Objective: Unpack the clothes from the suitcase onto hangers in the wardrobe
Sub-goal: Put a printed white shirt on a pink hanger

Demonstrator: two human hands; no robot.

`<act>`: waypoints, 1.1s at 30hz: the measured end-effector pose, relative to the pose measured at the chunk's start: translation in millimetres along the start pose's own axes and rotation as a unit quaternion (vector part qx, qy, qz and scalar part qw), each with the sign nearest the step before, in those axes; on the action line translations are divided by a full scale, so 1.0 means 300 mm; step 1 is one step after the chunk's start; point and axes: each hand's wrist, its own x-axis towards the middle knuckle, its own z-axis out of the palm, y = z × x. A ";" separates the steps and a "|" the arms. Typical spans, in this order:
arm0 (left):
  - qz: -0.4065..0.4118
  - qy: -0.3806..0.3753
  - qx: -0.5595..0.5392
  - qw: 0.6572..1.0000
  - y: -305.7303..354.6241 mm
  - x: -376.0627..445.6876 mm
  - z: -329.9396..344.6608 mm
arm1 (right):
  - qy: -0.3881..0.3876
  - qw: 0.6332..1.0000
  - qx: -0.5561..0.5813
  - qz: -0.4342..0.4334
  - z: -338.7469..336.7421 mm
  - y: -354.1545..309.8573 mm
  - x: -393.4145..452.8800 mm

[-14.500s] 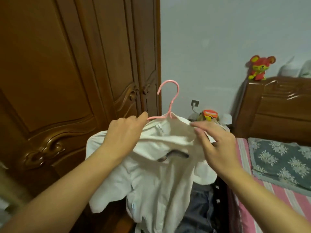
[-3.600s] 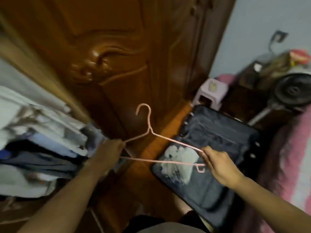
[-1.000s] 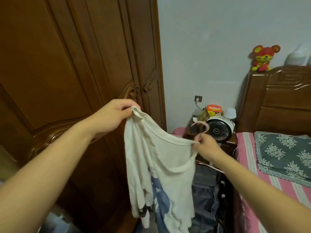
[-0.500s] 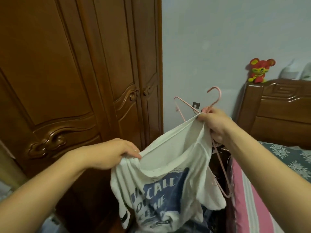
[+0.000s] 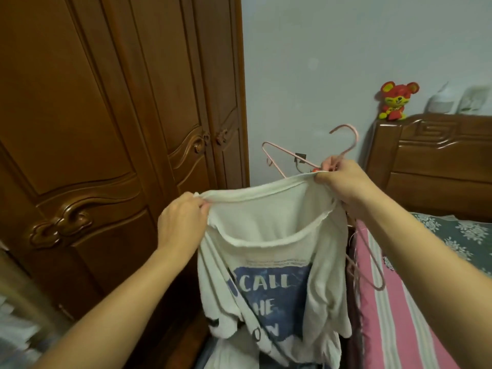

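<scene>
A white T-shirt (image 5: 277,227) with a blue printed patch hangs in front of me, its neck opening stretched wide. My left hand (image 5: 181,222) pinches the left side of the collar. My right hand (image 5: 343,182) grips the right side of the collar together with a pink wire hanger (image 5: 346,147). The hanger's hook points up and one arm sticks out to the left behind the shirt; the other arm hangs down past my right wrist. The suitcase is almost wholly hidden below the shirt.
The brown wooden wardrobe door (image 5: 106,129) fills the left. Folded clothes (image 5: 16,336) show at the lower left edge. A bed with a pink striped sheet (image 5: 394,315) and a wooden headboard (image 5: 436,161) is on the right, with a red toy (image 5: 395,102) on top.
Since half a second ago my left hand has risen with the collar, stretching the neck opening wider. My right hand has held the collar and hanger in much the same place.
</scene>
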 end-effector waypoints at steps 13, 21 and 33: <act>0.082 -0.382 -0.036 0.920 0.156 0.073 0.018 | -0.114 0.980 -0.153 0.058 -0.098 0.367 -0.104; 0.036 -0.502 0.005 0.864 0.174 0.005 0.152 | -0.036 0.982 -0.183 0.013 -0.043 0.503 -0.276; 0.078 -0.520 0.070 0.848 0.238 -0.002 0.145 | -0.075 0.975 -0.172 -0.115 0.202 0.315 -0.329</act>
